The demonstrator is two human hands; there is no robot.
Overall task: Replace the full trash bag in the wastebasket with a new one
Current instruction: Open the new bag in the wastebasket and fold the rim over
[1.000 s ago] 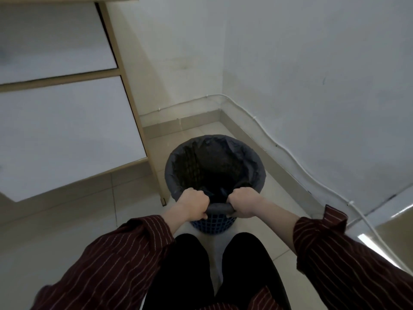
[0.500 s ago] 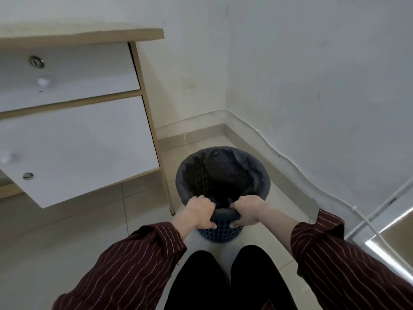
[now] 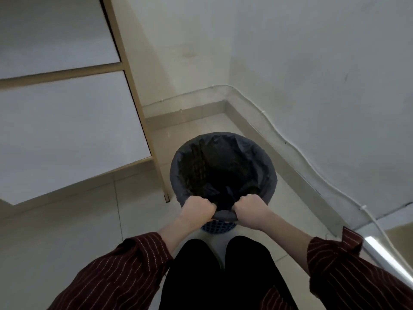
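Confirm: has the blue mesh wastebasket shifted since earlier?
No. The blue mesh wastebasket still sits just right of the wooden desk leg; only the camera moved.

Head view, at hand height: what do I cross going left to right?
In order: desk leg → left hand → trash bag, its edge gripped between both hands → right hand → skirting board → white cable on the wall.

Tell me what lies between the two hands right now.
In the head view, only a short stretch of the dark trash bag, folded over the wastebasket's near rim, spans between the left hand and right hand.
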